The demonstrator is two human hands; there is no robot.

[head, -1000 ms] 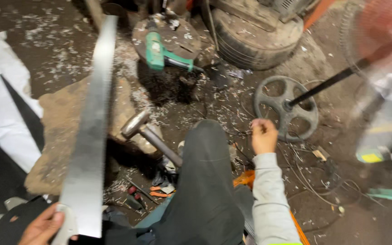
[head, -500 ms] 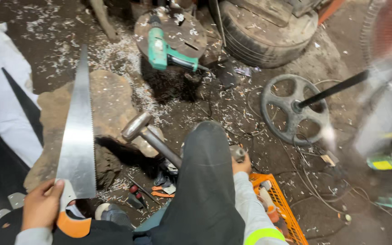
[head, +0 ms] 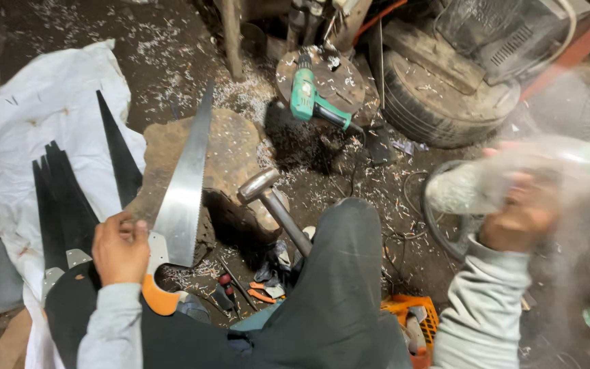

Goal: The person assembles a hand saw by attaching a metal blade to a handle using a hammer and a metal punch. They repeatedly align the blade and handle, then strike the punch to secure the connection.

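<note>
My left hand clamps the saw blade by its base, tip aimed at one o'clock. My right hand is raised at three o'clock, blurred; its grip I cannot tell.

Grey sleeves, dark trousers, 2 bare hands

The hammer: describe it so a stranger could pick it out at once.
Start at the big flat stone in the middle of the floor. Against its right edge lies the hammer, steel head up, handle running toward the dark trouser knee. Unlike the green drill beyond, it is bare grey metal.
</note>
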